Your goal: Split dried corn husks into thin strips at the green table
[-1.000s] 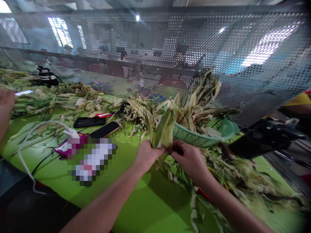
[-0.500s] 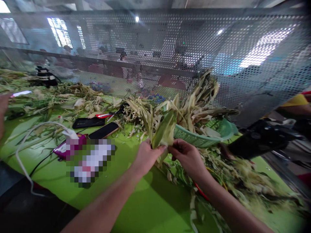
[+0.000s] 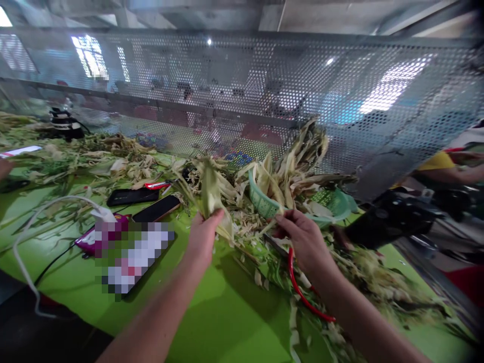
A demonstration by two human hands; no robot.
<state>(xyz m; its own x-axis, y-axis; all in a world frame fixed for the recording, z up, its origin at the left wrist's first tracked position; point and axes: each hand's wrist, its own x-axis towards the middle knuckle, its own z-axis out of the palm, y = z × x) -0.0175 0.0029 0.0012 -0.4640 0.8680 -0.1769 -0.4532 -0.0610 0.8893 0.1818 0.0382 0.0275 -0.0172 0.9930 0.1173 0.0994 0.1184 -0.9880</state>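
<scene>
My left hand (image 3: 202,236) is closed round the base of a green-husked corn ear (image 3: 210,194), which points up and away from me. My right hand (image 3: 302,239) is pinched on a thin strip of husk (image 3: 270,226) that runs toward the ear. Both hands are over the green table (image 3: 227,322), a hand's width apart. A teal basket (image 3: 260,201) heaped with dry husks sits just behind them.
Two dark phones (image 3: 130,195) and a red-handled cutter (image 3: 159,185) lie at left, with a white cable (image 3: 45,206). A red-handled tool (image 3: 298,287) lies under my right wrist. Husk litter covers the right side. A perforated metal screen (image 3: 242,91) stands behind. Another person's arm (image 3: 449,174) is at far right.
My hands have drawn apart: the left carried the ear to the left, and the right pulled a strip of husk off to the right. The view shifted slightly.
</scene>
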